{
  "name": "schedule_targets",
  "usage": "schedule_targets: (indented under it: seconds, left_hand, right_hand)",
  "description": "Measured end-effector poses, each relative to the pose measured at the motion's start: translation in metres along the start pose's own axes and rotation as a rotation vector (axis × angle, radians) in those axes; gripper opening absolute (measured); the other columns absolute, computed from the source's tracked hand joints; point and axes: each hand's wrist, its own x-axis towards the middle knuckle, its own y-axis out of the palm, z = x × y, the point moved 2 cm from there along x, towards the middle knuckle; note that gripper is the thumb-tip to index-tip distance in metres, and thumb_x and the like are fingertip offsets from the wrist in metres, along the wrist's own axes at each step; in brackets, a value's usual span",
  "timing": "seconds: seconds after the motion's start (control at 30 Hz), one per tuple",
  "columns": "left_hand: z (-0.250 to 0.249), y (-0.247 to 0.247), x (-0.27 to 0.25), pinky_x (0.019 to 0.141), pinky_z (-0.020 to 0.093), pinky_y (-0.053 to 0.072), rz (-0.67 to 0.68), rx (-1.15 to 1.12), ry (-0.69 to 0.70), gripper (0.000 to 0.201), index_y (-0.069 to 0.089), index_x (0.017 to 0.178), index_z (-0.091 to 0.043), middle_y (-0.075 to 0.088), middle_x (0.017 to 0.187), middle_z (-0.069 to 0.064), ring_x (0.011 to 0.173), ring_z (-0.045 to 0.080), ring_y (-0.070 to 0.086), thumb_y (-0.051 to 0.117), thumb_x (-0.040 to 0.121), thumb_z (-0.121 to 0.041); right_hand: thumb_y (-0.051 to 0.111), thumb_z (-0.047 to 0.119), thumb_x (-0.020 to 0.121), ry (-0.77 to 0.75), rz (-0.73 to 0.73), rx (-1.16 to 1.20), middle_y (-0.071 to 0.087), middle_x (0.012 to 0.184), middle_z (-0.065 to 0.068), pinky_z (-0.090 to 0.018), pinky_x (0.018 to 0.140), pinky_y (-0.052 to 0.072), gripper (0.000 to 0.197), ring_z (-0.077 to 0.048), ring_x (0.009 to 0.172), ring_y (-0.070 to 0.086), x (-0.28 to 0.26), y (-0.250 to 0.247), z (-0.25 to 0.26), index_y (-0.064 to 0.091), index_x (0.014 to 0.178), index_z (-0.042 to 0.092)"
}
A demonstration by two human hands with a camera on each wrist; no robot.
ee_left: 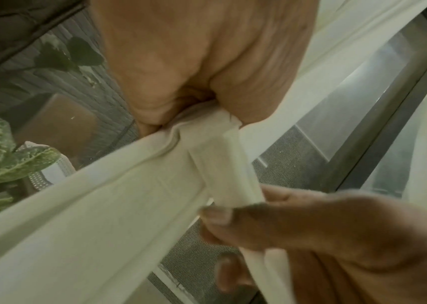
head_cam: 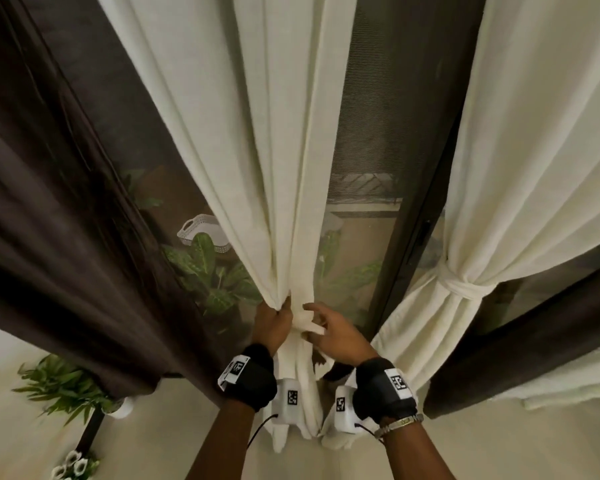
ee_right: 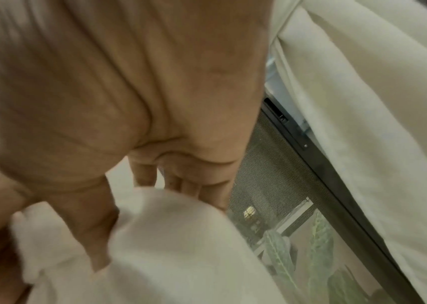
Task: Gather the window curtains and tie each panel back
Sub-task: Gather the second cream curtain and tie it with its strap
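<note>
Head view: our left hand (head_cam: 273, 322) grips the gathered middle curtain (head_cam: 284, 168); our right hand (head_cam: 329, 332) pinches the tie strip (head_cam: 309, 325) wrapping it. Next, probably knot it, like the tied right curtain (head_cam: 465, 285).

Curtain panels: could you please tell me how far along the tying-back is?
Done: the right cream panel is cinched with a tie. In hand: the left hand grips the gathered middle panel while the right hand wraps its band. Left: securing that band.
</note>
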Motion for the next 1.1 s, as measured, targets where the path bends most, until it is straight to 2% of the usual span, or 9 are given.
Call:
schedule_targets:
  seconds: [0.17, 0.3, 0.43, 0.57, 0.67, 0.77, 0.83, 0.97, 1.1]
  left_hand:
    - [-0.001, -0.006, 0.001, 0.104, 0.027, 0.036, -0.005, -0.098, -0.054, 0.044, 0.051, 0.151, -0.013, 0.057, 0.150, 0.009, 0.142, 0.030, 0.051, 0.052, 0.110, -0.028]
    - [-0.002, -0.010, -0.007, 0.103, 0.030, 0.039, 0.004, -0.208, -0.028, 0.039, 0.052, 0.148, -0.023, 0.060, 0.135, -0.001, 0.134, 0.025, 0.054, 0.055, 0.109, -0.025]
    - [0.012, -0.013, -0.026, 0.111, 0.030, 0.037, 0.105, -0.180, 0.017, 0.042, 0.049, 0.142, -0.035, 0.058, 0.136, -0.012, 0.134, 0.017, 0.052, 0.065, 0.103, -0.030]
    - [0.022, -0.017, -0.043, 0.119, 0.037, 0.041, 0.290, -0.124, 0.010, 0.046, 0.057, 0.121, -0.058, 0.064, 0.133, -0.028, 0.131, 0.007, 0.058, 0.082, 0.083, -0.058]
    - [0.022, -0.021, -0.047, 0.121, 0.046, 0.043, 0.324, -0.115, -0.003, 0.077, 0.051, 0.128, -0.059, 0.062, 0.144, -0.015, 0.137, 0.014, 0.056, 0.085, 0.061, -0.077]
    - [0.019, -0.025, -0.047, 0.120, 0.048, 0.043, 0.302, -0.154, 0.016, 0.087, 0.052, 0.139, -0.052, 0.062, 0.145, -0.014, 0.137, 0.014, 0.057, 0.088, 0.062, -0.072]
    - [0.019, -0.030, -0.048, 0.119, 0.046, 0.045, 0.294, -0.207, -0.013, 0.075, 0.061, 0.133, -0.049, 0.069, 0.138, -0.017, 0.133, 0.011, 0.061, 0.091, 0.066, -0.063]
    - [0.017, -0.036, -0.047, 0.116, 0.044, 0.048, 0.300, -0.243, -0.056, 0.069, 0.063, 0.134, -0.043, 0.072, 0.133, -0.017, 0.129, 0.010, 0.064, 0.092, 0.071, -0.050]
    - [0.015, -0.037, -0.040, 0.113, 0.048, 0.050, 0.265, -0.237, 0.000, 0.073, 0.063, 0.140, -0.036, 0.073, 0.134, -0.010, 0.129, 0.015, 0.066, 0.094, 0.074, -0.044]
  right_hand:
    - [0.090, 0.027, 0.083, 0.084, 0.026, 0.142, 0.077, 0.088, 0.005, -0.011, 0.070, 0.053, 0.026, -0.002, 0.076, 0.068, -0.020, -0.046, 0.003, 0.082, 0.106, 0.015]
    - [0.090, 0.028, 0.083, 0.127, 0.045, 0.008, 0.080, 0.083, 0.014, -0.023, 0.082, 0.053, 0.008, -0.008, 0.086, 0.072, -0.031, -0.085, 0.000, 0.086, 0.090, 0.031]
    - [0.088, 0.033, 0.084, 0.075, -0.291, -0.284, 0.068, 0.101, 0.009, -0.043, 0.103, 0.049, 0.015, -0.022, 0.110, 0.060, -0.012, -0.104, -0.001, 0.085, 0.096, 0.041]
    - [0.079, 0.021, 0.090, -0.054, -0.483, -0.196, 0.068, 0.105, 0.001, -0.041, 0.099, 0.054, 0.012, -0.023, 0.103, 0.062, 0.006, -0.080, 0.033, 0.085, 0.097, 0.029]
    - [0.073, 0.019, 0.090, -0.126, -0.326, -0.037, 0.081, 0.101, -0.004, -0.046, 0.086, 0.064, 0.011, -0.021, 0.091, 0.076, 0.014, -0.047, 0.055, 0.083, 0.092, 0.014]
    - [0.072, 0.006, 0.094, -0.164, -0.135, 0.097, 0.082, 0.104, -0.007, -0.044, 0.090, 0.064, 0.011, -0.020, 0.095, 0.078, 0.015, -0.025, 0.059, 0.080, 0.103, 0.006]
    - [0.074, 0.004, 0.093, -0.152, -0.057, 0.181, 0.083, 0.103, -0.003, -0.046, 0.091, 0.065, 0.018, -0.018, 0.101, 0.079, 0.013, -0.018, 0.058, 0.082, 0.104, 0.017]
    - [0.066, -0.011, 0.097, -0.158, 0.076, 0.288, 0.077, 0.094, 0.028, -0.009, 0.078, 0.057, 0.052, 0.016, 0.091, 0.071, -0.002, -0.019, 0.074, 0.066, 0.109, 0.039]
    - [0.050, -0.032, 0.089, -0.064, 0.307, 0.356, 0.067, 0.107, 0.018, -0.009, 0.073, 0.056, 0.067, 0.013, 0.085, 0.070, -0.019, -0.033, 0.077, 0.054, 0.119, 0.028]
